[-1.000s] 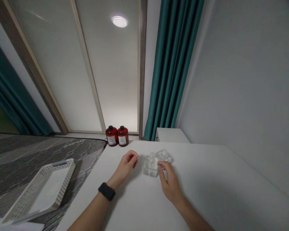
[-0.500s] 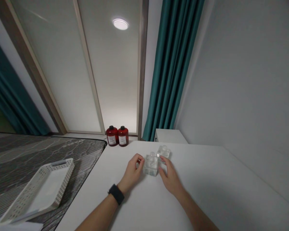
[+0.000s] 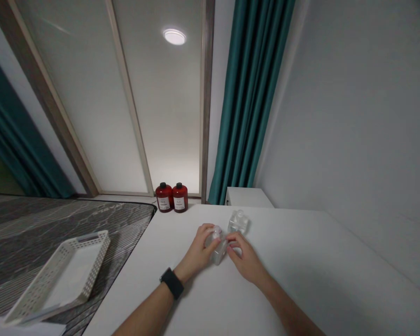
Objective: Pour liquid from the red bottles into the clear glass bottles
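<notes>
My left hand (image 3: 203, 246), with a dark watch on its wrist, is closed around a small clear square bottle (image 3: 220, 252) with a round knob on top. The bottle looks turned and slightly tilted over the white table (image 3: 210, 303). At its right side, my right hand (image 3: 243, 256) has its thumb and fingers drawn together against the bottle's edge. Just behind the right fingertips stands a second clear square bottle (image 3: 238, 221) with a similar knob. The fingers partly cover the nearer bottle.
Two red bottles (image 3: 172, 198) with black caps and white labels stand at the table's far left corner. A white perforated basket (image 3: 98, 261) lies on the grey surface (image 3: 126, 224) to the left. A white cabinet (image 3: 248, 197) stands beyond the far edge, by green curtains (image 3: 252, 93).
My left hand has moved right and closed around the nearer clear bottle, which has turned and tilted. My right fingers have drawn together at its side. The farther bottle stays put.
</notes>
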{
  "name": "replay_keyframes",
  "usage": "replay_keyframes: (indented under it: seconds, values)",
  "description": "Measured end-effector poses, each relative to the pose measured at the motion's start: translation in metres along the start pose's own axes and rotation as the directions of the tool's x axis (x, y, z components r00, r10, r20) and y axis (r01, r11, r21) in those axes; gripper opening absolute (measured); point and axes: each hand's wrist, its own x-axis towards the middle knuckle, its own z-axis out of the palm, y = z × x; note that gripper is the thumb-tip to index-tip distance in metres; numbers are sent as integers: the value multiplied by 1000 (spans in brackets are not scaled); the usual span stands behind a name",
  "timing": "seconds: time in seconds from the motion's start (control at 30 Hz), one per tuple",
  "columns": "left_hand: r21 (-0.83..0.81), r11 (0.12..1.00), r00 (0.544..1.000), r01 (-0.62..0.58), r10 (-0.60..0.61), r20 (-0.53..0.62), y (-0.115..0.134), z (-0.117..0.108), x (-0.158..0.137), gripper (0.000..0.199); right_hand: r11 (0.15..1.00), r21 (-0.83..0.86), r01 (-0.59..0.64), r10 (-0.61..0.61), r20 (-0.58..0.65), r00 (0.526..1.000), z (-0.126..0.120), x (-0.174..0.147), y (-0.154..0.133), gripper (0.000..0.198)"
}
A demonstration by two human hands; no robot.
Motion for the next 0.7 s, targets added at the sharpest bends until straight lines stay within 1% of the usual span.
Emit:
replay_keyframes:
  seconds: [0.1,0.2,0.3,0.43,0.5,0.53,0.57,0.6,0.63,0.67,0.7]
  values:
    - [2,1000,1000,-14,14,3,2,-1,0,18,999,-31,-28,30,56,998,-3,14,-4,7]
    - [-5,999,999,-32,32,7,2,-2,0,17,999,-38,-13,17,118,993,-2,28,-6,6]
    - [15,999,999,-37,37,14,4,-2,0,16,999,-37,-3,6,77,997,9,32,-5,9]
    - [38,999,1000,-14,14,-4,9,1,-2,13,999,-22,-23,23,-26,999,28,21,-2,11]
    - [42,999,999,0,2,-32,14,-2,-2,10,999,-13,-37,36,-37,999,32,13,-1,13]
    - [49,999,1000,-1,3,-28,17,-5,-2,9,999,-7,-48,47,-23,999,32,10,-1,14]
    - [59,998,1000,-12,12,-4,19,-10,-1,9,999,-6,-49,49,-8,999,31,7,-1,16]
    - [77,996,998,-32,28,56,22,-17,-1,12,999,-9,-44,44,5,999,30,5,-1,17]
    - [97,993,988,-61,46,150,25,-24,0,21,999,-17,-32,32,6,999,29,4,-1,17]
    - [116,989,974,-88,60,220,27,-32,2,29,999,-29,-24,24,1,1000,27,3,-1,18]
    - [169,982,980,-85,52,194,28,-41,5,30,999,-42,-22,22,2,1000,26,2,-1,18]
